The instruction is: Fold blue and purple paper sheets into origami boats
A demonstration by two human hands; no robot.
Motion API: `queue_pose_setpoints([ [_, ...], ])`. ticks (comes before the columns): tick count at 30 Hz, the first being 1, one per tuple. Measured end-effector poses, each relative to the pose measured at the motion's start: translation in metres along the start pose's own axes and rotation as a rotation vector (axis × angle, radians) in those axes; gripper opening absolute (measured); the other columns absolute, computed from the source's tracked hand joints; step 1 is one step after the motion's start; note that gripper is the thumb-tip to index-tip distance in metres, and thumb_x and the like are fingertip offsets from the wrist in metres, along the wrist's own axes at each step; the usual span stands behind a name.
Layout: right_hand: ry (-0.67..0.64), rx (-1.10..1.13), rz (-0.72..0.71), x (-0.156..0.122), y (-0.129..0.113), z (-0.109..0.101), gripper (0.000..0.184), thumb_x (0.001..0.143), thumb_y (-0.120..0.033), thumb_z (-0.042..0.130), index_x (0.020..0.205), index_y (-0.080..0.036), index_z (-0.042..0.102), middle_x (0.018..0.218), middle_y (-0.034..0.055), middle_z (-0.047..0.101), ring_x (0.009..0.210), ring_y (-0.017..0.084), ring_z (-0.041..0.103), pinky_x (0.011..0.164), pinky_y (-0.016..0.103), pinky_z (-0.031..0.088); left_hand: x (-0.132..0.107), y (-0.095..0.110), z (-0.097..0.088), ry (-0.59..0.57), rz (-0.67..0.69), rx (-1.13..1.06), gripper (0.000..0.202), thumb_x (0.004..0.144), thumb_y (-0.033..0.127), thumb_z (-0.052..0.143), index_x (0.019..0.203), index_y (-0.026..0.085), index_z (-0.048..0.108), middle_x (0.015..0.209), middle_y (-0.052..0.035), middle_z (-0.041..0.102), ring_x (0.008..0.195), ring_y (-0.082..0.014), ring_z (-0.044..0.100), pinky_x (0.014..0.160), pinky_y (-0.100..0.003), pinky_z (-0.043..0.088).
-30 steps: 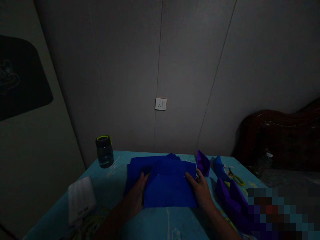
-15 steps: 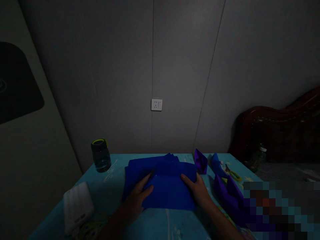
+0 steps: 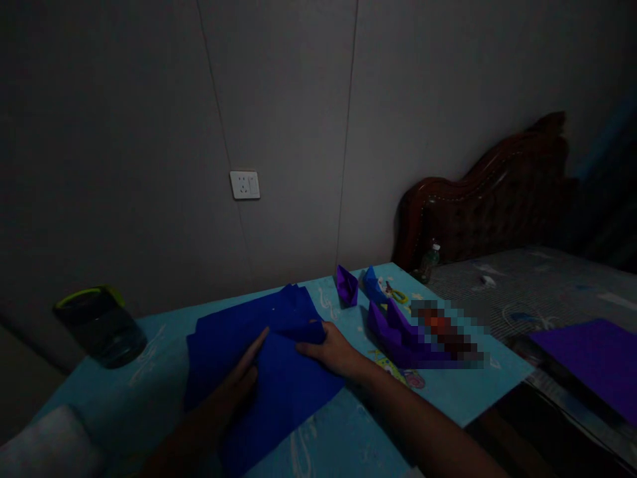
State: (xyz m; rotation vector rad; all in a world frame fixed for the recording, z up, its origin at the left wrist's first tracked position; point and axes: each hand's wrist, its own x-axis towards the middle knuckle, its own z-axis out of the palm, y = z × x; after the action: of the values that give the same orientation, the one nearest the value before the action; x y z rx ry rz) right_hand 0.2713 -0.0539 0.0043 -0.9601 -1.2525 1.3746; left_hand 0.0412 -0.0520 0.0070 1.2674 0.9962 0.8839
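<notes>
A dark blue sheet of paper [image 3: 293, 378] is tilted in front of me, over a stack of blue sheets [image 3: 213, 338] on the table. My right hand [image 3: 331, 352] grips its upper right edge, thumb on the near face and the other fingers partly hidden behind. At the sheet's left side, my left hand [image 3: 239, 385] holds the edge with its index finger stretched along it. Part of the left hand is lost in shadow. The sheet's upper part bends between the hands.
Right of the stack stand a small purple paper boat [image 3: 347, 287], a blue paper boat [image 3: 373, 285], scissors [image 3: 398, 296] and a large purple paper boat [image 3: 398, 338]. A water bottle [image 3: 107, 332] and white object [image 3: 50, 445] are left. Purple paper [image 3: 592, 358] lies farther right.
My view has swung right, showing more of the bed. The held blue sheet has turned from level to slanting, its lower left corner nearer me. Both hands stay at it.
</notes>
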Motion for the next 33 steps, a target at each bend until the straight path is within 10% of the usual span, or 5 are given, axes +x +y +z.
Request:
queue_pose_setpoints([
  [8, 0.034, 0.109, -0.138, 0.0, -0.002, 0.006, 0.048, 0.076, -0.046, 0.074, 0.117, -0.024, 0.062, 0.111, 0.0036, 0.071, 0.094, 0.024, 0.069, 0.089, 0.043, 0.053, 0.0, 0.017, 0.009, 0.128, 0.001, 0.103, 0.086, 0.065, 0.046, 0.079, 0.142, 0.034, 0.043, 0.15, -0.0053, 0.043, 0.135, -0.0387, 0.041, 0.112, -0.051, 0.034],
  [19, -0.345, -0.587, -0.317, -0.009, -0.023, -0.009, 0.039, 0.09, -0.044, 0.059, 0.125, -0.027, 0.063, 0.134, 0.0082, 0.054, 0.119, 0.022, 0.055, 0.1, 0.038, 0.042, 0.0, 0.018, 0.004, 0.058, 0.003, 0.07, 0.089, 0.066, 0.043, 0.079, 0.145, 0.031, 0.039, 0.144, -0.0078, 0.051, 0.132, -0.0357, 0.046, 0.107, -0.049, 0.041],
  [24, -0.18, -0.683, -0.36, -0.003, -0.005, -0.005, 0.038, 0.086, -0.042, 0.066, 0.12, -0.027, 0.068, 0.11, 0.0066, 0.064, 0.097, 0.019, 0.062, 0.088, 0.033, 0.048, 0.004, 0.012, 0.001, 0.074, 0.042, 0.179, 0.083, 0.072, 0.041, 0.075, 0.146, 0.03, 0.037, 0.142, -0.0095, 0.052, 0.132, -0.0329, 0.045, 0.105, -0.046, 0.043],
  [29, 0.029, -0.705, -0.315, 0.009, 0.02, -0.008, 0.033, 0.087, -0.039, 0.064, 0.116, -0.024, 0.07, 0.097, 0.0064, 0.065, 0.092, 0.02, 0.062, 0.086, 0.036, 0.049, 0.015, -0.01, -0.007, 0.243, 0.374, 0.603, 0.032, 0.081, 0.031, 0.064, 0.112, 0.025, 0.068, 0.13, -0.0106, 0.058, 0.116, -0.0296, 0.058, 0.106, -0.046, 0.041],
  [33, 0.011, -0.874, -0.295, 0.015, 0.039, -0.011, 0.036, 0.087, -0.032, 0.064, 0.121, -0.023, 0.067, 0.106, 0.0097, 0.063, 0.1, 0.023, 0.061, 0.092, 0.039, 0.047, 0.021, -0.026, -0.011, 0.079, 0.509, 0.879, 0.032, 0.084, 0.017, 0.055, 0.11, 0.026, 0.071, 0.14, -0.0085, 0.052, 0.128, -0.0286, 0.048, 0.11, -0.046, 0.036],
])
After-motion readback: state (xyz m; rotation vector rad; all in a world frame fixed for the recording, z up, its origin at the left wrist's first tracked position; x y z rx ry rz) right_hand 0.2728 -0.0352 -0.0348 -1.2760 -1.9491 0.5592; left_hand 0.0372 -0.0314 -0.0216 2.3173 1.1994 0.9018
